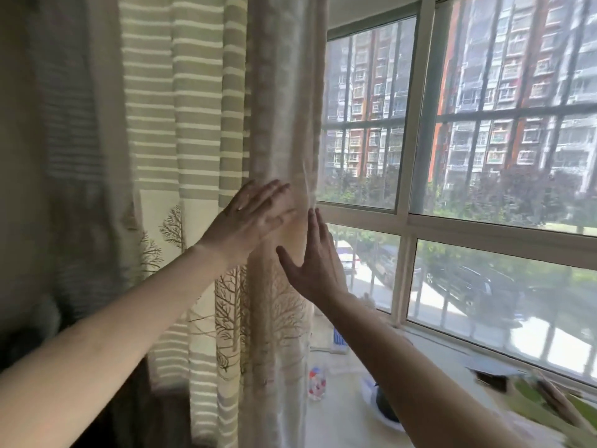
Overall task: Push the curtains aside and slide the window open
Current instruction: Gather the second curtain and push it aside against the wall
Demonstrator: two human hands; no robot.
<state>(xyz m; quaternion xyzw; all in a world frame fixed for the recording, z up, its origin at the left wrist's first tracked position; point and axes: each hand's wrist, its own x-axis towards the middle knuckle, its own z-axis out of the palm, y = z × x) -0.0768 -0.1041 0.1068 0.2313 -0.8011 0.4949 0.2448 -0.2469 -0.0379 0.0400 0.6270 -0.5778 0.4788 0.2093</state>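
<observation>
The curtain step is in hand: the left hand (255, 211) lies flat on the gathered sheer curtain (281, 130), fingers (274, 189) spread and released, grasping nothing; the right hand (315, 260) stands edge-on just beside the sheer's right edge, fingers straight and equally unclenched, pressing the cloth leftward against the striped tree-print curtain (181, 130). The sliding window (365, 124) looks shut behind its grille, well clear to the right; I judge the next move calls for bunching the folds further left, then reaching for the sash frame.
</observation>
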